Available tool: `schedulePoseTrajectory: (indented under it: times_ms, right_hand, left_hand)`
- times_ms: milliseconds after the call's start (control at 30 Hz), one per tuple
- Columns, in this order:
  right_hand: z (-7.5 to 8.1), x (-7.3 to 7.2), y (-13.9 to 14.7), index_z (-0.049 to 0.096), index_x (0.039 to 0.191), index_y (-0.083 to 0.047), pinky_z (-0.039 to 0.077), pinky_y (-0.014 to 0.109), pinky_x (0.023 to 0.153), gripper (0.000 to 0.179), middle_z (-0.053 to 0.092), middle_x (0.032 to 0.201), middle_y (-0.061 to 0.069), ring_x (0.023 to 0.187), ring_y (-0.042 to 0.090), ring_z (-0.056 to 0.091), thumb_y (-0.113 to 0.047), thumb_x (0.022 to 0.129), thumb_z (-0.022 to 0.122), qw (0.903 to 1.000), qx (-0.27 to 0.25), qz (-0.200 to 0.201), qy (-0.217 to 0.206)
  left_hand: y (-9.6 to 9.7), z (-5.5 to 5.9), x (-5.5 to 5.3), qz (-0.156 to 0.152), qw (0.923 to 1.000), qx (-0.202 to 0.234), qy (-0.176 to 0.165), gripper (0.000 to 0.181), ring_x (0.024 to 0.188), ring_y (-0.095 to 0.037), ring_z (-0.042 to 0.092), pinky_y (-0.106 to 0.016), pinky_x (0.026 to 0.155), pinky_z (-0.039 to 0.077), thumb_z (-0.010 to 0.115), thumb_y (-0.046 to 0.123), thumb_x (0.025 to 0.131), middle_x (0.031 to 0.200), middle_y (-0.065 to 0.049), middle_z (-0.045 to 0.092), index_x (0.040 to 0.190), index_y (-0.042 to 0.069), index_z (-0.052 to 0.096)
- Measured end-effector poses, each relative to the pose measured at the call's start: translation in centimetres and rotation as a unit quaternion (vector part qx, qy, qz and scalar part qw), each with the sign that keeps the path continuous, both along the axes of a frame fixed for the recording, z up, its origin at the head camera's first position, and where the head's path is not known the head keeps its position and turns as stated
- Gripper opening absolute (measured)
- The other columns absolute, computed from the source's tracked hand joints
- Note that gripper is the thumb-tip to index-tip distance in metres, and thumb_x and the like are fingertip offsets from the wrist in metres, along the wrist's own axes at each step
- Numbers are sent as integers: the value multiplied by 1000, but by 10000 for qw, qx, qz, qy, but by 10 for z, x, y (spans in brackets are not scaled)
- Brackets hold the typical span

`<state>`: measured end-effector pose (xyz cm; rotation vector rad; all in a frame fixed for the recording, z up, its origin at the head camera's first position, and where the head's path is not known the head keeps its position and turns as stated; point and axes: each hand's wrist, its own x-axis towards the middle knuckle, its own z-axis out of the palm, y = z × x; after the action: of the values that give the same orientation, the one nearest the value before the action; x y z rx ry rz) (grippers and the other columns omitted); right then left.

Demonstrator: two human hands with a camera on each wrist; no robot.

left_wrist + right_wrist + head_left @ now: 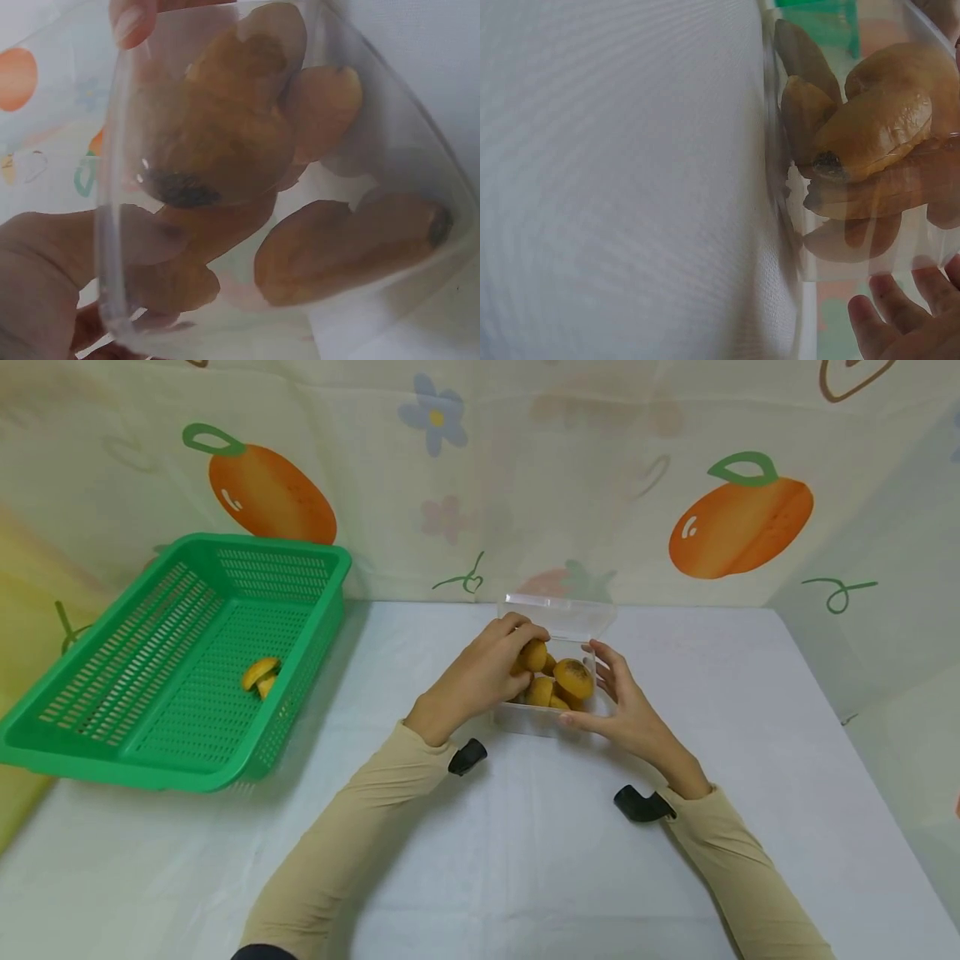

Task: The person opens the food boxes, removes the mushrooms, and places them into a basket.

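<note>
From where I stand, the printing to catch the eye is on the backdrop cloth [525, 468]: a plump orange [273, 493] on the left, another orange fruit [741, 527] on the right, a blue flower [435, 414] and thin green scrolls. The clear box [536, 720] below it is plain see-through plastic, its hinged lid [558, 618] tipped open toward the backdrop.

The left hand [483, 668] reaches in at the box's left side and pinches a mushroom [533, 656] between thumb and fingers. The right hand [630, 710] grips the box at its right end, thumb against the near wall, fingers at the side.

Inside, several mushrooms [573, 678] lie heaped against one another: yellow-brown, smooth and rounded, one cap darkly speckled on top. Through the plastic, the wrist views show stout, slightly glossy bodies, some with blackish ends.

Off to the left, the green basket [213, 693], with slotted walls and a mesh floor, holds one lone mushroom [261, 675], its tan cap curving over a yellowish stem. A white cloth [487, 843] covers the table.
</note>
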<state>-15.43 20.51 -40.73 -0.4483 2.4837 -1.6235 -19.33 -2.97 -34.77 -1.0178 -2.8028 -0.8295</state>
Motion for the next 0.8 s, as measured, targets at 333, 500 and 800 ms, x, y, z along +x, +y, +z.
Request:
schedulePoseTrajectory:
  times_ms: [333,500,800]
  right_hand:
    - [1,0,0,8,159,-14,17,54,123,105,18,165,4,153,35,15,-17,83,81,10000,-2,22,1]
    - [0,1,0,8,159,-15,17,54,123,105,18,165,3,153,35,15,-18,83,81,10000,7,14,-8]
    - [0,0,0,9,159,-16,18,54,123,105,19,164,2,153,34,16,-18,82,81,10000,24,-11,8]
  left_hand:
    - [-10,4,6,-88,9996,276,-61,40,106,-24,54,-34,95,49,69,2,86,123,-10,59,123,1,55]
    - [-17,6,8,-44,9984,516,-241,40,94,-22,53,-32,83,49,68,-1,84,109,-10,59,120,0,51]
    - [-27,7,12,35,9963,733,-448,38,90,-19,55,-30,79,48,65,-2,82,104,-7,56,116,2,47]
